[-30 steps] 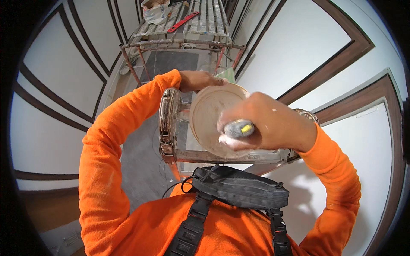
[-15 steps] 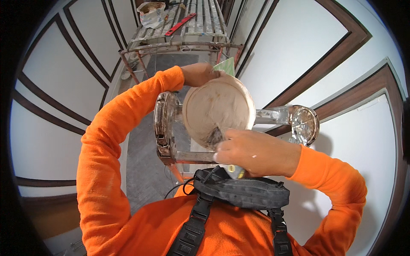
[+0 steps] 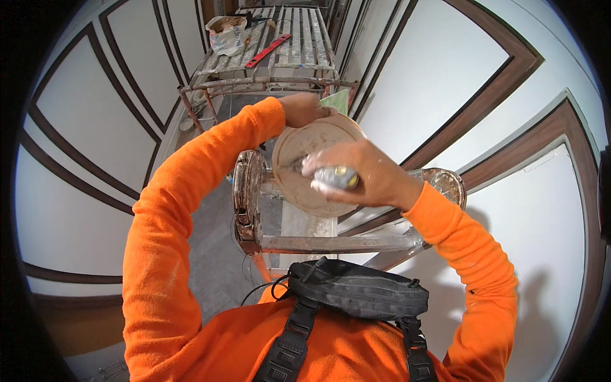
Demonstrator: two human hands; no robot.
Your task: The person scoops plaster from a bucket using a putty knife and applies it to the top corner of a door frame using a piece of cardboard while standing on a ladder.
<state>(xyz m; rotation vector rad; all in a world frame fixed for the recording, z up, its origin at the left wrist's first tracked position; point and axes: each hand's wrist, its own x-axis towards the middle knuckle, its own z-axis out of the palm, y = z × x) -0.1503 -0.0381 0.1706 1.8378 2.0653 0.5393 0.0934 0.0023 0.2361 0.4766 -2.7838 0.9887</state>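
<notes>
A round beige bucket (image 3: 307,202) sits in front of me between the worn metal ladder rails, its mouth facing me and its inside coated with pale paste. My left hand (image 3: 302,110) is closed on its far rim. A green-and-white flat piece (image 3: 337,100) sticks up right beside those fingers; whether they also hold it is unclear. Gripped in my right hand (image 3: 356,170) is a scraper with a grey and yellow handle (image 3: 337,177). Its dark blade is inside the bucket, against the paste, and partly hidden by my fingers.
Ahead stands a paint-spattered slatted scaffold platform (image 3: 305,38), carrying a red spirit level (image 3: 268,51) and a white plastic bag (image 3: 226,35). Ladder rails (image 3: 248,204) frame the bucket. White walls with dark wooden trim close in on both sides. A black pouch (image 3: 359,290) hangs at my chest.
My right hand has moved away from my body with the scraper, from the bucket's near edge to its middle. My left hand stays at the far rim.
</notes>
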